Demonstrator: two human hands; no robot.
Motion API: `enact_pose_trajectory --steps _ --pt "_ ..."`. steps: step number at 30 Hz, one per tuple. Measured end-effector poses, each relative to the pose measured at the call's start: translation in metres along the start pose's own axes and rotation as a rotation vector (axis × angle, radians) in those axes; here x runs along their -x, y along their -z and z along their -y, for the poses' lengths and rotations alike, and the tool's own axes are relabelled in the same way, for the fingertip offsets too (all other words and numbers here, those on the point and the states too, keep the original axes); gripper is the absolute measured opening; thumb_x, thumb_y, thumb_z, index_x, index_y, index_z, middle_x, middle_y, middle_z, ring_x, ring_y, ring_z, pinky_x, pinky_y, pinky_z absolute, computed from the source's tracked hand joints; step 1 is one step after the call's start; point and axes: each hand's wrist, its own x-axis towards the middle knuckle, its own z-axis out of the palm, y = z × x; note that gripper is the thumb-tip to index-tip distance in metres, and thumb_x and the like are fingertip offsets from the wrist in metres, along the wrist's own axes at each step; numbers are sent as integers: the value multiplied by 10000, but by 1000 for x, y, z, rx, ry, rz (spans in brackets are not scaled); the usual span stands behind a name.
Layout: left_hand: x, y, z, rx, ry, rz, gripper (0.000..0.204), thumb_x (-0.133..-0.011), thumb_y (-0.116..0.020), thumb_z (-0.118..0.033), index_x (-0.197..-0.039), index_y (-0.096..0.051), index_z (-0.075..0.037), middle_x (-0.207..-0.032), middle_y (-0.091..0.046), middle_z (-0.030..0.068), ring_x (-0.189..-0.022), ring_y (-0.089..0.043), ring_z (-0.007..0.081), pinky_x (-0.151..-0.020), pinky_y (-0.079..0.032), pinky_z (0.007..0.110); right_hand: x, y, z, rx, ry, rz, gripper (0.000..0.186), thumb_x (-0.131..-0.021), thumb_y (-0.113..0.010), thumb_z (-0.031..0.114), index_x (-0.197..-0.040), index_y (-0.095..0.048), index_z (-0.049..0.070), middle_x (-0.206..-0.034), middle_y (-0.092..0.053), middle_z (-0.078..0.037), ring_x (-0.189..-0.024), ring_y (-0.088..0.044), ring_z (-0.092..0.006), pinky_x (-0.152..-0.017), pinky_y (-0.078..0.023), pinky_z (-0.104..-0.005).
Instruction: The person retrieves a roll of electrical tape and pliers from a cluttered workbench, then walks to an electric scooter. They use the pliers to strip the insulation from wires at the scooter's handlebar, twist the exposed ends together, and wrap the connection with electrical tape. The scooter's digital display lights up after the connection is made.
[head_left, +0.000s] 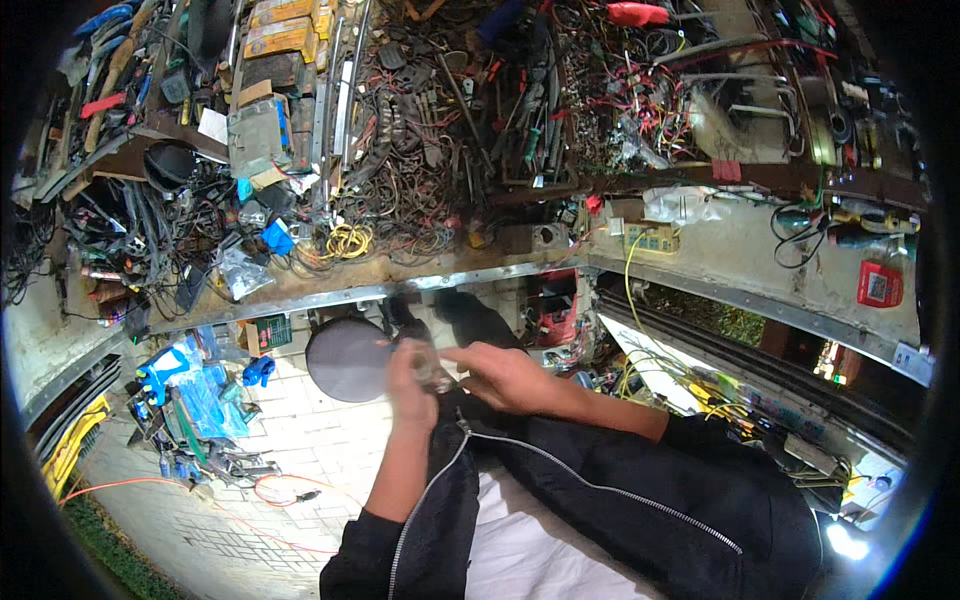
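Observation:
My left hand (410, 385) and my right hand (505, 375) meet in front of my chest, just below the metal edge of the workbench (330, 297). Between them sits a small pale object (432, 368), blurred, and its kind is unclear. The left fingers curl around it from the left. The right fingers reach across and touch it from the right. Both forearms come out of the sleeves of an open black zip jacket (600, 500).
The workbench holds a dense heap of wires, cables and tools (420, 170), a yellow wire coil (345, 240) and cardboard boxes (275, 40). A round dark stool seat (345, 360) stands below the hands. Blue bags (190, 385) lie on the tiled floor at left. A red box (880, 283) is at right.

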Motion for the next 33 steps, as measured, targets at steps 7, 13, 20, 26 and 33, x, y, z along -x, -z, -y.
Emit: enact_pose_trajectory --steps 7,13,20,26,33 --pt "-2 45 -25 -101 -33 -222 512 -988 -359 -594 -1066 -567 -133 -912 -638 37 -808 -636 171 -602 -430 289 -28 55 -41 101 -89 39 399 -891 -670 133 -1267 -578 35 -1113 -620 -178 -965 -644 -319 -825 -528 -395" --pt "39 61 -3 -137 -61 -333 552 -1018 -348 -528 -911 -650 -78 -689 -645 66 -569 -551 128 -503 -389 266 -50 78 -67 33 -273 208 374 -880 -666 62 -1246 -611 9 -957 -654 -129 -763 -628 -196 -693 -516 -320" --pt "122 70 42 -303 -425 -621 441 -1019 -345 -349 -904 -633 -35 -702 -642 64 -602 -571 117 -524 -415 254 -96 57 -72 165 88 460 353 -858 -679 116 -1190 -639 4 -995 -671 -166 -814 -664 -260 -757 -521 -343" --pt "152 55 48 509 -459 -429 478 -1025 -301 -357 -1071 -570 36 -732 -598 97 -520 -433 127 -520 -368 249 -75 -6 -8 189 464 760 458 -824 -754 219 -1218 -621 29 -1162 -637 -178 -1078 -602 -346 -941 -483 -409" --pt "204 72 38 939 -603 -101 530 -1021 -344 -457 -1125 -564 13 -755 -576 81 -587 -441 154 -549 -376 280 0 -89 78 28 504 1123 494 -841 -757 370 -1139 -594 13 -1033 -660 -217 -969 -640 -371 -862 -494 -437"
